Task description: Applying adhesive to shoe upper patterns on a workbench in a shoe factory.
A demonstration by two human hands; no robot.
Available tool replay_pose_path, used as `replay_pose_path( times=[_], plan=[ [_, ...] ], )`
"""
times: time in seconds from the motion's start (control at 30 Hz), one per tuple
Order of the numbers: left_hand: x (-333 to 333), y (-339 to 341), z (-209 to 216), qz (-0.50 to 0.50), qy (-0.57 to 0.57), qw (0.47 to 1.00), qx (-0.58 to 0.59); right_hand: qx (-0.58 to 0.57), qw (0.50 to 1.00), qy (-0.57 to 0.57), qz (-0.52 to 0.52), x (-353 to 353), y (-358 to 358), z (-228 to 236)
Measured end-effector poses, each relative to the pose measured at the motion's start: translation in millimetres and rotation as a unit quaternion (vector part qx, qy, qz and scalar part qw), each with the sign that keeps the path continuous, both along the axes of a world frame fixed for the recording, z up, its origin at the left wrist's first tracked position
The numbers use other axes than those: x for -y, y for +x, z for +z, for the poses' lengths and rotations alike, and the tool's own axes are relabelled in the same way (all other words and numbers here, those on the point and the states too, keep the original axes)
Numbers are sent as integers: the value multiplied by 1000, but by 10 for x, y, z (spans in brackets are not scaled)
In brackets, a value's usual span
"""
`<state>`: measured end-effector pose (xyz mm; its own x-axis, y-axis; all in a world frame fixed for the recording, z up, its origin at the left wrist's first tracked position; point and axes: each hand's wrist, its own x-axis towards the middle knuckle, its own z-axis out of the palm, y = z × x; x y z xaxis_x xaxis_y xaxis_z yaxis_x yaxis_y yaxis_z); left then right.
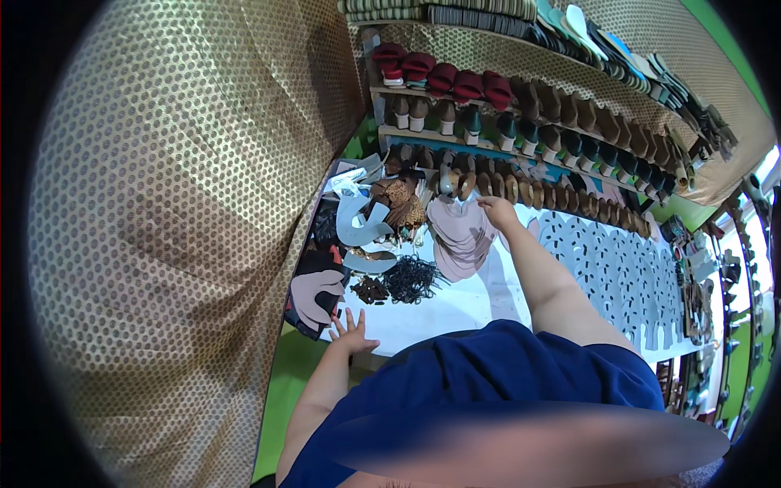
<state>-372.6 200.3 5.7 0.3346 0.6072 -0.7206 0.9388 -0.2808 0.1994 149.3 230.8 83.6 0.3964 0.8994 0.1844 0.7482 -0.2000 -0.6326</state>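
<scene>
My left hand is open at the near edge of the white table, fingers spread, next to a curved pale pink cut piece lying on dark material. Farther out, my right hand reaches to the upper end of a fanned stack of pale pink cut pieces. Its fingers are drawn together at the edge of the top piece and seem to pinch it. Left of this stack lie a pile of thin black loops and a small heap of dark brown bits.
Curved grey-white pieces and brown patterned scraps lie at the back left. Grey cut pieces in rows cover the table's right. Shelves of shoe lasts and red slippers rise behind. A patterned curtain hangs at left.
</scene>
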Motion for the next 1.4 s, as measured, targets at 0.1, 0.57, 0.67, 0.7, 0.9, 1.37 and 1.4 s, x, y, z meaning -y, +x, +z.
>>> replay_pose_path(
  times=[0.1,0.57,0.67,0.7,0.9,1.37,1.4],
  plan=[
    [56,17,-40,11,14,1000,-11,78,993,-78,44,40,-4,148],
    [338,72,-67,42,187,980,51,120,984,-47,123,95,-360,-960],
    [467,126,-124,71,278,953,98,170,972,-33,157,72,-331,-996],
    [472,178,-118,71,278,953,93,181,966,-51,175,76,-334,-974],
    [233,832,92,-33,373,905,202,159,974,-24,158,67,-272,-833],
    [-739,3055,57,-264,252,912,188,-10,997,-39,60,-392,44,-425],
    [-737,3095,30,-264,232,920,174,-2,999,-18,49,-440,130,-422]
  ],
)
